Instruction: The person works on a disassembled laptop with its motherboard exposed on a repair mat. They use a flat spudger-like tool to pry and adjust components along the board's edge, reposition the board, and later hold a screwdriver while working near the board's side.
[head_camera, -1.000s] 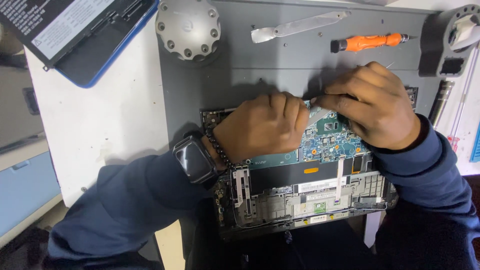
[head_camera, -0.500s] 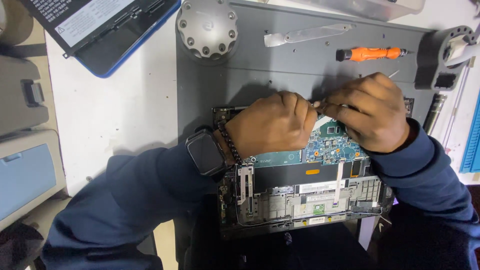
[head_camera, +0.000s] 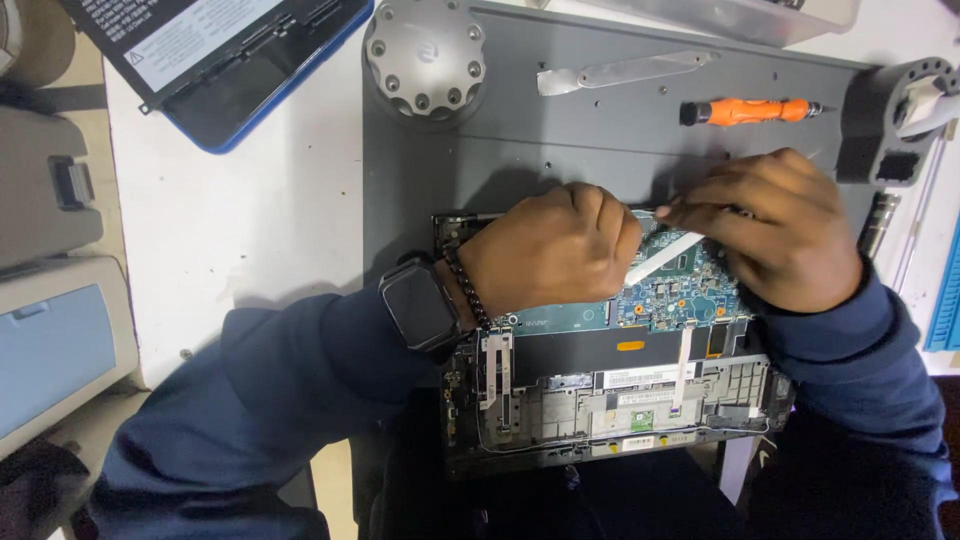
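Head view: left hand (head_camera: 550, 250) fisted and right hand (head_camera: 775, 225) pinch a white ribbon cable (head_camera: 662, 255) between them, its long axis slanting up toward the right hand, above the opened laptop's blue circuit board (head_camera: 670, 295).

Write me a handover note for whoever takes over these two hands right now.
Left hand: curled, resting on the opened laptop at its upper edge; grip hidden.
Right hand: pinches a white flat strip over the blue circuit board.
Laptop lies on the grey work mat, bottom cover off, board exposed.
Orange screwdriver and grey pry tool lie unused above.
Board remains in the case.
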